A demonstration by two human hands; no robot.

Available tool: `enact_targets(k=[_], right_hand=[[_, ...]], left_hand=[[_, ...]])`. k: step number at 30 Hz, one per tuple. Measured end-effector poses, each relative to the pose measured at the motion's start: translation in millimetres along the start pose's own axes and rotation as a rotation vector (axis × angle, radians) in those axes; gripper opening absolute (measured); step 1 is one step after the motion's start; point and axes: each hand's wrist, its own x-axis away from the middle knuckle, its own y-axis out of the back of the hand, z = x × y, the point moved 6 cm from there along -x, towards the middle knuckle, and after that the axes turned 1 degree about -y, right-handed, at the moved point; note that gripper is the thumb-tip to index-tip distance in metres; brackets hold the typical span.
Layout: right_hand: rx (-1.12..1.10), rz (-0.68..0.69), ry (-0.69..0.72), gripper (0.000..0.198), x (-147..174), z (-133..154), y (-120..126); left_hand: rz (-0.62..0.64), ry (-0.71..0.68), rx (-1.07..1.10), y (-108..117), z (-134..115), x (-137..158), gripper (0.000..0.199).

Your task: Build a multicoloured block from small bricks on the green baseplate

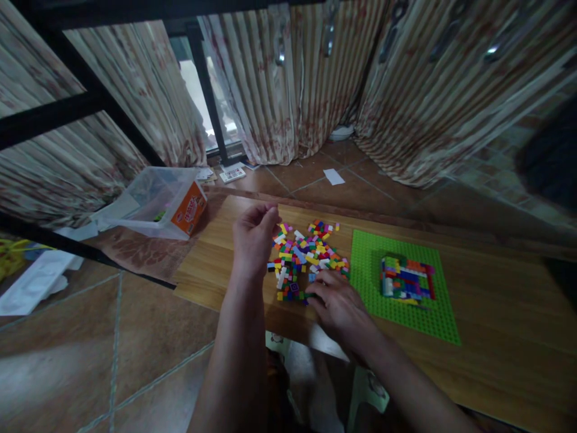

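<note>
A loose heap of small multicoloured toy bricks (311,252) lies on the wooden table. My left hand (255,237) is raised at the heap's left side, its thumb and fingers pinched together; whatever they hold is too small to make out. At the heap's near right edge, my right hand (336,300) reaches in palm down, with its fingers bent and the tips drawn together among the bricks. What is between those tips is hidden. Right of the heap, a green studded baseplate (367,270) bears a low, roughly rectangular multicoloured brick build (408,279).
A clear plastic bin (153,201) with an orange label stands beyond the table's left end. The wooden table (491,313) extends right past the baseplate. Striped curtains (293,84) hang behind, and a dark metal frame (90,102) crosses the left side.
</note>
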Motion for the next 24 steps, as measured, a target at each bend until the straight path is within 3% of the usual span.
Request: enact_targets(k=[4,11,17,24], right_hand=[[0.01,-0.047,0.003,0.011,-3,4,1],[-0.143,-0.128,-0.121,0.013,10,-6,34],[-0.212,-0.214,-0.203,0.015,46,-29,72],[-0.13,-0.351,-0.308,0.016,94,-90,125]], left_hand=[[-0.004,0.018,-0.016,-2,-1,1,0.019],[0.026,0.047,-0.123,-16,3,6,0.021],[0.275,0.056,-0.27,-57,28,21,0.02],[0.638,-0.019,-0.457,-121,56,65,0.017]])
